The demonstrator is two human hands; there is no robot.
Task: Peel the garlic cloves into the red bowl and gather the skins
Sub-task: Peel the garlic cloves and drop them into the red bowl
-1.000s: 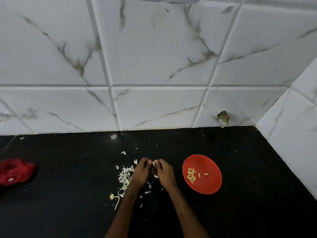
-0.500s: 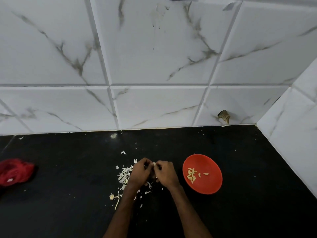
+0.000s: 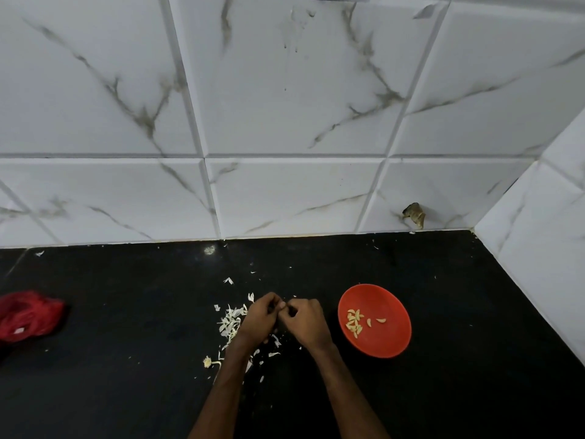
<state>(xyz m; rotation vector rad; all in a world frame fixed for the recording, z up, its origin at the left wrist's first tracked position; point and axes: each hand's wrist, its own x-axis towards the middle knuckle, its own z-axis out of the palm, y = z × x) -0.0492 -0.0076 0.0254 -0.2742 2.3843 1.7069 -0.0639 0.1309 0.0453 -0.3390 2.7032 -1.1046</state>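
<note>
**Black worktop, white wall, two busy hands**

The black worktop [image 3: 126, 391] runs up to a wall of white tiles [image 3: 285, 106] with grey marble lines. The wall turns a corner on the right. A small brown lump [image 3: 414, 213] sticks to a tile low down, near that corner.

The left hand [image 3: 259, 318] and the right hand [image 3: 308, 321] are close together in the middle of the worktop. Their fingers are curled and their fingertips meet. I cannot tell what they are pinching, because the fingers hide it.

The red bowl [image 3: 392, 343] sits on the worktop just to the right of the right hand. A few peeled garlic cloves [image 3: 355, 319] lie inside it, most of them in a little bunch on its left side.

The white skins [image 3: 230, 321] lie in a loose heap just left of the left hand. More bits are scattered under the wrists. A pale garlic stub [image 3: 207, 362] lies at the near end of the heap.

A crumpled red cloth [image 3: 28, 315] lies far away at the left edge.
</note>
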